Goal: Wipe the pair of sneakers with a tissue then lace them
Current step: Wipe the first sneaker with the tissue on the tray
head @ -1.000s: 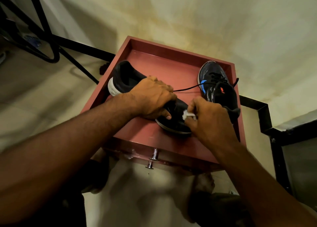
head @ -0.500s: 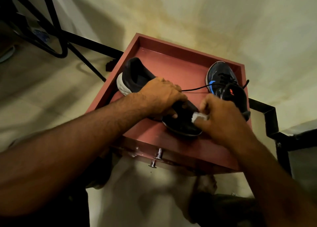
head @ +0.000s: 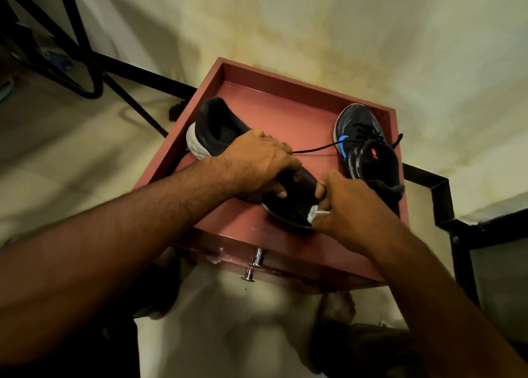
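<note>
A black sneaker with a white heel (head: 217, 133) lies on its side in a red drawer (head: 285, 112), toe toward me. My left hand (head: 257, 166) clamps down over its middle. My right hand (head: 348, 206) pinches a small white tissue (head: 314, 213) against the toe of that sneaker. The second black sneaker, with a blue mark (head: 365, 146), stands at the drawer's right side, laced. A black lace (head: 314, 149) stretches from under my left hand toward it.
The drawer sits on my lap, its metal knob (head: 255, 266) facing me. Black metal frame bars (head: 440, 195) run to the right and behind on the left (head: 85, 63). Pale tiled floor and a stained wall surround the drawer.
My right hand with the tissue slid down the toe of the held sneaker toward its sole edge. My left hand kept its grip. The camera shifted slightly.
</note>
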`<state>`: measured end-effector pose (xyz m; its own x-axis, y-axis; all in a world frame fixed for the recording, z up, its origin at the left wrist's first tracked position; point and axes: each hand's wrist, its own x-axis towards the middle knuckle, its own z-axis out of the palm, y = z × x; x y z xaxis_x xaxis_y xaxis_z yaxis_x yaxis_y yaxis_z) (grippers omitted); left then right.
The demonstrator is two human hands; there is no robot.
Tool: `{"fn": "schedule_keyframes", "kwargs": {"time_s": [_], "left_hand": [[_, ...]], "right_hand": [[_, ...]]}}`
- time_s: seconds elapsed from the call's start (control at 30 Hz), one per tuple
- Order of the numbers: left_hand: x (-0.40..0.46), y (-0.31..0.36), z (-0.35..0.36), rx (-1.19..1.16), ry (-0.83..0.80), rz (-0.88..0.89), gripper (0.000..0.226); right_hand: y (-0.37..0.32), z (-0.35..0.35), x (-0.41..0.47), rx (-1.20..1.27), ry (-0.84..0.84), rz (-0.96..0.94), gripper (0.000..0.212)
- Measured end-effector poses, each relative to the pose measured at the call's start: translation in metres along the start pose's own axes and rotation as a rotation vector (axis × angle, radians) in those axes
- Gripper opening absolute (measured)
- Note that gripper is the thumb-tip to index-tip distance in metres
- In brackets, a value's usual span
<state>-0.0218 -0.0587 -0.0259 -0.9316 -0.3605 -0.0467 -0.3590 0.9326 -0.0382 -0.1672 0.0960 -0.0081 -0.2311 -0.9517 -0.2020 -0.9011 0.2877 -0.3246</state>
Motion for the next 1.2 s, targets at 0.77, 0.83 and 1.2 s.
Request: {"fn": "schedule_keyframes", "kwargs": {"time_s": [0.77,0.83,1.2], "left_hand": [[0.005,0.000,0.001,0.001,0.001,0.003,0.056],[0.006,-0.001,0.000,-0.012,-0.023,0.007,0.058],[0.006,0.001,-0.001,-0.014,-0.011,-0.002,0.052]], "right_hand": [[-0.013,0.029,0.007,0.363,0.137,-0.178,0.034],[-0.007,0.028,0.005,0.291,0.145,-0.199,0.034],[-0.014,0.026,0.013,0.369,0.064,-0.286,0.033]]}}
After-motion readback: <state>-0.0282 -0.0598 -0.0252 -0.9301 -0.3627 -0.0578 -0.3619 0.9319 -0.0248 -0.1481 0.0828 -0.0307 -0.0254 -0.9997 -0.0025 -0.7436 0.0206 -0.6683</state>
